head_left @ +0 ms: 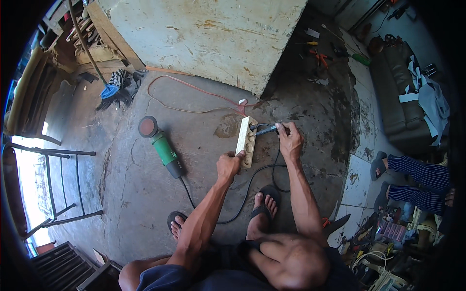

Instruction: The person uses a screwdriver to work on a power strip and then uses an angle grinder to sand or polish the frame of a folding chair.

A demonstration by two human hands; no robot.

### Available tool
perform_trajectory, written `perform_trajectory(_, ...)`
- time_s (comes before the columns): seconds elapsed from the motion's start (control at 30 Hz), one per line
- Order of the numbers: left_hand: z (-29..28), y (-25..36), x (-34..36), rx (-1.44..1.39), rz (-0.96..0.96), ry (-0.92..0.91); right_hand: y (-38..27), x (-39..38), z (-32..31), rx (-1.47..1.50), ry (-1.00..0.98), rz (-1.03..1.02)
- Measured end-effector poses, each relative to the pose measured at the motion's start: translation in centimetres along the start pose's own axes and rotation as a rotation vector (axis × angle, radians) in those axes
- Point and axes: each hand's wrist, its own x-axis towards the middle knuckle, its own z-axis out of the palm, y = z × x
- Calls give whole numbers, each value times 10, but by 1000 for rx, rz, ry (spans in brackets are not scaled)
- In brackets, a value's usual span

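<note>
One power strip (pixel 243 137) is held by the left hand (pixel 228 166), left of the right hand (pixel 290 140), where a slim tool (pixel 267 130) is pinched; a socket (pixel 251 137) is apparently probed; steady aim is needed.

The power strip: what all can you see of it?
The power strip is long, off-white and plastic-looking, with round, recessed sockets in a row. It points away from the person. The left hand grips its nearer part; the right hand holds a slim tool, tip at a socket. A plug-like dark piece sits at the far socket; a reddish cord lies by the far end.
</note>
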Motion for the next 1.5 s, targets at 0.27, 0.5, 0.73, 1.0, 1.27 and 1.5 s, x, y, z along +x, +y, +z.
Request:
perform_trajectory(0.27,1,0,-1,3,14,10,9,-5,1,-32,127,-249)
perform_trajectory(0.5,-3,6,-10,0,23,-1,35,-15,14,-31,88,-146)
perform_trajectory(0.73,-2,1,-8,66,43,29,30,-23,23,69,137,-148)
perform_trajectory(1.0,1,1,-9,62,42,15,32,-24,29,294,89,77)
perform_trajectory(1.27,4,-11,-6,38,29,7,15,-31,41,796,195,259)
perform_trajectory(1.5,11,-9,-4,59,45,-10,74,-24,47,954,88,97)
